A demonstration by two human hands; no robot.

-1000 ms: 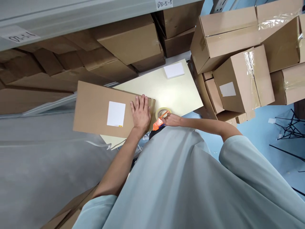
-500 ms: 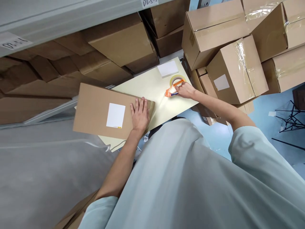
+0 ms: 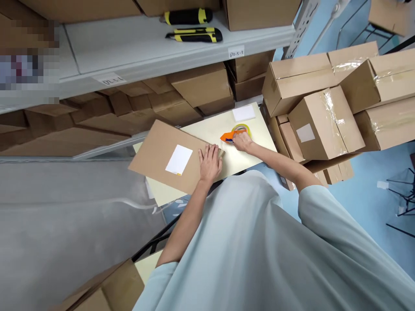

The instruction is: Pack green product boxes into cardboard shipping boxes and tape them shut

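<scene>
My left hand (image 3: 210, 164) lies flat, fingers stretched out, on the right end of a cardboard box (image 3: 155, 151). A white label (image 3: 179, 160) is stuck on the box's upper face. To the right, my right hand (image 3: 241, 141) is closed around an orange tape dispenser (image 3: 226, 137), which carries a roll of yellowish tape (image 3: 244, 127). The dispenser is just over the pale tabletop (image 3: 207, 125), and the hand covers part of it. Box and dispenser are apart.
A white paper stack (image 3: 244, 113) lies at the table's far edge. Behind is a shelf (image 3: 129, 56) with two utility knives (image 3: 194, 34) on it and boxes beneath. Taped cartons (image 3: 327, 123) are piled on the right. Another open box (image 3: 119, 285) stands at lower left.
My head view has tilted up, bringing the shelf top and knives into sight. The box has turned on the table under my left hand. The dispenser has turned in my right hand.
</scene>
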